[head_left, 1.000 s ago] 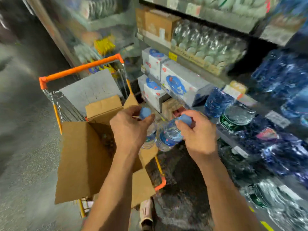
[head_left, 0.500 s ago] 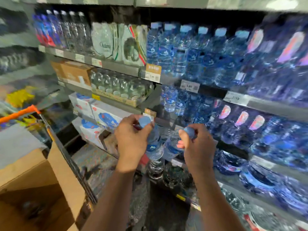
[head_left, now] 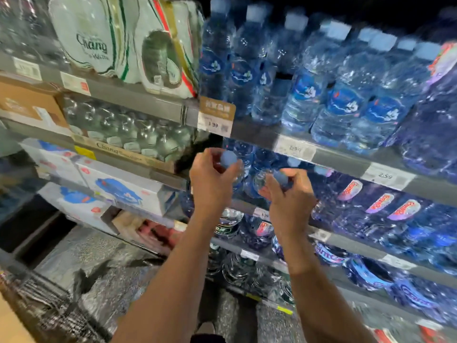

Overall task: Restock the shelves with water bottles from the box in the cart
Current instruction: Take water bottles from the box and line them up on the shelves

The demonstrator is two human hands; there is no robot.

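My left hand (head_left: 212,184) grips the neck of a small water bottle with a blue cap (head_left: 228,158). My right hand (head_left: 289,199) grips a second blue-capped bottle (head_left: 280,178) the same way. Both bottles are raised in front of the second shelf (head_left: 341,162), at its left end, where more blue bottles (head_left: 249,154) stand behind them. Most of each held bottle is hidden by my hands. The cart (head_left: 37,310) and the cardboard box (head_left: 10,325) show only at the bottom left corner.
The top shelf carries rows of larger blue-capped bottles (head_left: 346,95) and wrapped water packs (head_left: 128,45). White boxes (head_left: 123,189) and a tray of clear bottles (head_left: 138,137) fill the left shelves. Lower shelves hold more bottles (head_left: 405,214). Speckled floor (head_left: 103,263) lies below.
I have turned from the cart to the shelves. Both hands have carried their bottles up and forward to the second shelf. The cart has slid out to the bottom left.
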